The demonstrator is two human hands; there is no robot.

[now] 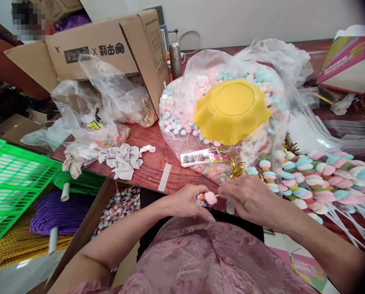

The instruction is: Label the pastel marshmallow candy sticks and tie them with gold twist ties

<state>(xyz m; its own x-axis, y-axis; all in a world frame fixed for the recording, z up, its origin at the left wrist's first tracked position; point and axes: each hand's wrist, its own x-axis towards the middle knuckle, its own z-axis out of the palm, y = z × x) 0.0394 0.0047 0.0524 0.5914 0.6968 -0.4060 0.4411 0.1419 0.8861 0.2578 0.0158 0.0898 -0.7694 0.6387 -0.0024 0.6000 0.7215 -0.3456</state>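
Marshmallow piece (pixel 210 198) sits between our 2 hands: left hand (pixel 186 203) pinches it closed, right hand (pixel 246 198) grips the stick (pixel 218 195), its axis running left-right.

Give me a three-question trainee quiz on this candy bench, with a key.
1. True or false: the yellow bowl lies upside down on the clear bag of pastel candies.
2. Which hand has pink candy in its grip?
A. left hand
B. right hand
C. neither
3. Fill in: the finished candy skewers lie on the person's ____ side.

Key
1. True.
2. A; the right hand pinches what looks like a thin stick at the candy.
3. Right.
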